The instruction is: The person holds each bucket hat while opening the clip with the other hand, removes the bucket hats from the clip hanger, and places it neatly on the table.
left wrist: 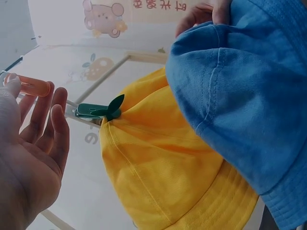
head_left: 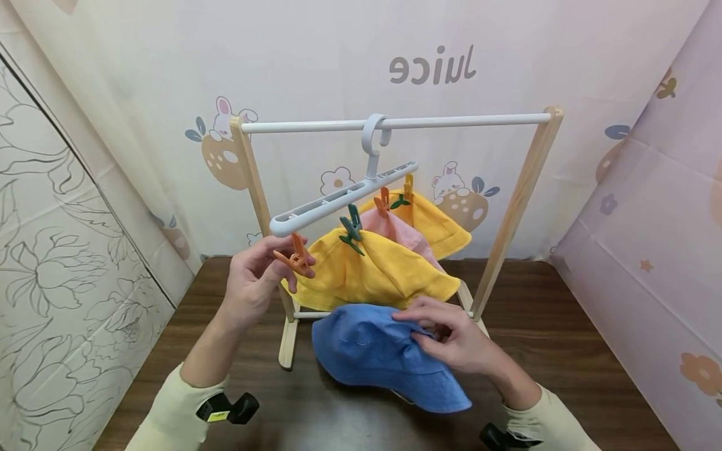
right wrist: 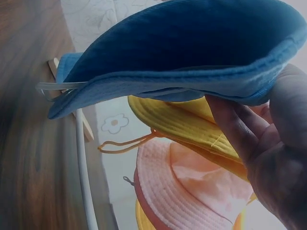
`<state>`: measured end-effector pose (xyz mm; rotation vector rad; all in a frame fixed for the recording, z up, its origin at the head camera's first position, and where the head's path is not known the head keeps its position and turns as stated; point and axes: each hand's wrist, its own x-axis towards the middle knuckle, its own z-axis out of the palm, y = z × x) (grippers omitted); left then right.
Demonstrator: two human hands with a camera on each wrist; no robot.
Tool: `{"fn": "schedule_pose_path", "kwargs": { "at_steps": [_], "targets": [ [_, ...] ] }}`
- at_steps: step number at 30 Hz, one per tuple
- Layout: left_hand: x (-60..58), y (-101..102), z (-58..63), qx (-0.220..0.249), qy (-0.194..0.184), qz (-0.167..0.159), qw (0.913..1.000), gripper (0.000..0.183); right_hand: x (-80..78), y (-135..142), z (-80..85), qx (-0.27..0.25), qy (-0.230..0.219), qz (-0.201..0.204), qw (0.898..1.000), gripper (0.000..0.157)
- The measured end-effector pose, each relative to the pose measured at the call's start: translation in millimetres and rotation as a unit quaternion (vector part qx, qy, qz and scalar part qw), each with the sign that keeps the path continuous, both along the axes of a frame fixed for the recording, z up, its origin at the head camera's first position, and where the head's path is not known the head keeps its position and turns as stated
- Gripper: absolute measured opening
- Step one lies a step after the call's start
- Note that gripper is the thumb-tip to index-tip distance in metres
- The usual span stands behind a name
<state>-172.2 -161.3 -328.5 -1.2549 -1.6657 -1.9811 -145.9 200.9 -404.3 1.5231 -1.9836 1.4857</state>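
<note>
My left hand point(head_left: 259, 272) pinches an orange clothespin point(head_left: 297, 255) just under the near end of a pale grey clip hanger point(head_left: 321, 205). The right hand point(head_left: 451, 329) grips a blue bucket hat point(head_left: 366, 344) by its crown, above the table. In the right wrist view the blue hat's inside point(right wrist: 192, 43) shows, with a thin strap point(right wrist: 62, 86) at its brim. Behind it a yellow hat point(head_left: 366, 266) hangs from a green clothespin point(head_left: 352, 228). Farther along hang a pink hat point(head_left: 403, 232) on an orange clothespin point(head_left: 381, 202) and a second yellow hat point(head_left: 440, 225).
The hanger hooks over the white rail point(head_left: 462, 121) of a wooden stand, whose right post point(head_left: 516, 216) slants beyond the right hand. A dark wooden table point(head_left: 553, 351) lies beneath. Printed curtains point(head_left: 293, 62) close off the back and sides.
</note>
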Motion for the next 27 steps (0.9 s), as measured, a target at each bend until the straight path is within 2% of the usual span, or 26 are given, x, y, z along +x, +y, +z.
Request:
{"fn": "schedule_pose_path", "kwargs": {
  "at_steps": [6, 12, 16, 27],
  "targets": [
    [2.2, -1.3, 1.4, 0.001, -0.016, 0.007, 0.9998, 0.029, -1.7, 6.2, -1.7, -0.007, 0.008, -0.006, 1.000, 0.067],
    [2.0, -1.2, 0.9, 0.023, -0.009, -0.002, 0.9997, 0.027, -0.7, 13.5, -5.5, -0.001, -0.008, -0.018, 1.000, 0.066],
    [1.8, -2.3, 1.0, 0.032, -0.002, -0.005, 0.9995, 0.032, 0.0, 18.5, -7.1, 0.006, -0.021, -0.021, 1.000, 0.066],
    [2.4, -4.5, 1.4, 0.033, -0.001, -0.004, 0.9995, 0.034, 0.2, 24.8, -7.1, 0.023, -0.046, -0.005, 0.999, 0.065]
  ]
}}
